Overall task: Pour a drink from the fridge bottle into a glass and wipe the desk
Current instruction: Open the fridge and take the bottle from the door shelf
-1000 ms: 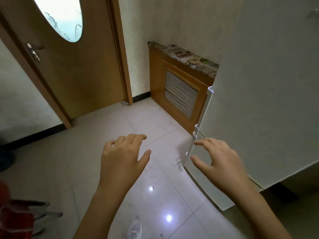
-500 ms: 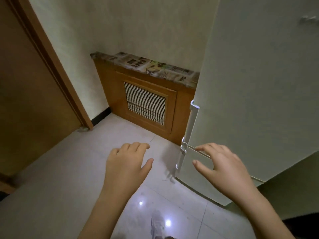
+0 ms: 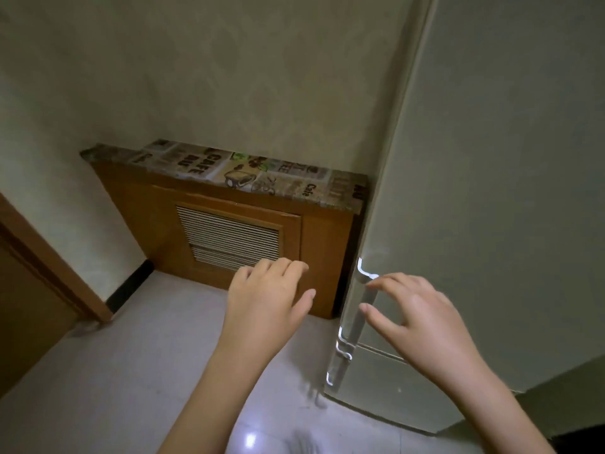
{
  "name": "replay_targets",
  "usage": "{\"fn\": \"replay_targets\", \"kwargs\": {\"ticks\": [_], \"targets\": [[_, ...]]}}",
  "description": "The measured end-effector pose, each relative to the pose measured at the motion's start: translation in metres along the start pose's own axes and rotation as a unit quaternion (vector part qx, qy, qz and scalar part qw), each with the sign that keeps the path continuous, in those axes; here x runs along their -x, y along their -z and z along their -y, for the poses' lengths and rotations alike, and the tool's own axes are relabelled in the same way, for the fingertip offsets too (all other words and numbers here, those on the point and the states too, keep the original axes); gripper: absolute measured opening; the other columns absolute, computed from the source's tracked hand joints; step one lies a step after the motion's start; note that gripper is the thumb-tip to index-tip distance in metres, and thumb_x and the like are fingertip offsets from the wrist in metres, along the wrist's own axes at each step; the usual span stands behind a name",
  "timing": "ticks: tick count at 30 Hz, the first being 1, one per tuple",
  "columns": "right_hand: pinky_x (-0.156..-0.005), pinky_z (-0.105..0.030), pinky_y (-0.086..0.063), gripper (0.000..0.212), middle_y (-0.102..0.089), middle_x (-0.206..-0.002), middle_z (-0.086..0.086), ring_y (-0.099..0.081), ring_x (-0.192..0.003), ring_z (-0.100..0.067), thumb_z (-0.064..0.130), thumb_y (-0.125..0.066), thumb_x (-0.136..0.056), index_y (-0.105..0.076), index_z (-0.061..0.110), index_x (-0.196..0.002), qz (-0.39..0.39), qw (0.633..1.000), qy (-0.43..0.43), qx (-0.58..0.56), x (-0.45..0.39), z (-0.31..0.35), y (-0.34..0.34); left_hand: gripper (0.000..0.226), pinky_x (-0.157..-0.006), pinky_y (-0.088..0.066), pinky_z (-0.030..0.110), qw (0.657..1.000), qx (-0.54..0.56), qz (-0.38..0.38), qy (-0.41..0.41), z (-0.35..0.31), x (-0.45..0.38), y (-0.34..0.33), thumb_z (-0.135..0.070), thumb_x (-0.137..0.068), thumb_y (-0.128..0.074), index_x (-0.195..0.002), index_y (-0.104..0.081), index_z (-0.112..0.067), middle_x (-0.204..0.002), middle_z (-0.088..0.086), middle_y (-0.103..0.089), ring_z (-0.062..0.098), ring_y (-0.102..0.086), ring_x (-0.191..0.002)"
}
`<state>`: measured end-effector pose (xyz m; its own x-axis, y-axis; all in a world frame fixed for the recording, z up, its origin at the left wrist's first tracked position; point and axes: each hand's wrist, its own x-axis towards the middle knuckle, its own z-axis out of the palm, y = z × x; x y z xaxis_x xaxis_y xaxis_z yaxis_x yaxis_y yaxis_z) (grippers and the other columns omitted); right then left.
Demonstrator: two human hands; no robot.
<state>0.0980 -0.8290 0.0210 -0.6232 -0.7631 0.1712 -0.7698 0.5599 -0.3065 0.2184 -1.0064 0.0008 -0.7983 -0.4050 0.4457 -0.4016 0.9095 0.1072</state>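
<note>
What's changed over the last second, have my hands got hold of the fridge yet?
The view swung right, away from the wooden door and onto the fridge. The right hand has closed in on the upper fridge handle, fingers spread beside it, but grips nothing yet. The left hand stays open and raised, holding nothing. The fridge doors stay closed, and the wooden vent cabinet has not moved.

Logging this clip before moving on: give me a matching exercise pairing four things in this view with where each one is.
Things:
1. left hand
2. right hand
3. fridge handle
4. patterned cover

Places:
A. on top of the wooden cabinet
B. along the left edge of the fridge door
C. in the air in front of the cabinet, holding nothing
D. at the fridge handle, fingers spread

Pairs: 1-C, 2-D, 3-B, 4-A
</note>
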Motion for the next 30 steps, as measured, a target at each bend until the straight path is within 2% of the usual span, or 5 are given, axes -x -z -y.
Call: {"fn": "replay_targets", "kwargs": {"ticks": [7,12,20,26,30], "targets": [[-0.079,-0.032,-0.042,0.040,-0.061,-0.101,0.018,-0.053,-0.104,-0.012,0.059,-0.039,-0.079,-0.062,0.033,-0.099,-0.092,0.987,-0.114,0.061,-0.047,0.008,-0.026,0.045,-0.073,-0.046,0.036,0.986,0.086,-0.026,-0.140,0.012,-0.112,-0.024,-0.050,-0.086,-0.046,-0.120,-0.057,-0.022,-0.100,-0.006,-0.068,0.018,-0.062,-0.091],[-0.077,-0.032,-0.043,0.036,-0.063,-0.100,0.016,-0.056,-0.100,-0.012,0.053,-0.050,-0.076,-0.061,0.033,-0.103,-0.126,0.959,-0.232,0.106,-0.080,0.016,-0.053,0.071,-0.067,-0.048,0.036,0.959,0.132,-0.068,-0.243,0.009,-0.184,-0.038,-0.056,-0.084,-0.052,-0.141,-0.038,-0.017,-0.087,-0.001,-0.067,0.019,-0.062,-0.080],[-0.077,-0.037,-0.042,0.036,-0.067,-0.095,0.006,-0.060,-0.095,-0.021,0.048,-0.052,-0.076,-0.062,0.029,-0.105,-0.072,0.916,-0.363,0.155,-0.116,0.023,-0.096,0.079,-0.052,-0.042,0.029,0.931,0.160,-0.062,-0.321,-0.003,-0.233,-0.055,-0.058,-0.072,-0.068,-0.125,-0.052,-0.003,-0.069,0.006,-0.065,0.022,-0.063,-0.060],[-0.087,-0.034,-0.038,0.038,-0.067,-0.105,0.004,-0.059,-0.100,-0.021,0.046,-0.044,-0.083,-0.051,0.028,-0.117,-0.041,0.899,-0.410,0.146,-0.130,0.025,-0.110,0.100,-0.056,-0.030,0.027,0.915,0.183,-0.044,-0.358,-0.004,-0.234,-0.055,-0.057,-0.081,-0.061,-0.149,-0.010,-0.005,-0.067,0.003,-0.063,0.019,-0.060,-0.060],[-0.084,-0.034,-0.038,0.035,-0.068,-0.102,0.001,-0.059,-0.098,-0.024,0.043,-0.046,-0.083,-0.053,0.024,-0.112,-0.047,0.890,-0.428,0.148,-0.133,0.022,-0.118,0.102,-0.047,-0.024,0.023,0.923,0.151,-0.044,-0.352,-0.008,-0.236,-0.053,-0.055,-0.060,-0.080,-0.137,-0.043,0.002,-0.047,0.000,-0.053,0.016,-0.051,-0.042]]}}
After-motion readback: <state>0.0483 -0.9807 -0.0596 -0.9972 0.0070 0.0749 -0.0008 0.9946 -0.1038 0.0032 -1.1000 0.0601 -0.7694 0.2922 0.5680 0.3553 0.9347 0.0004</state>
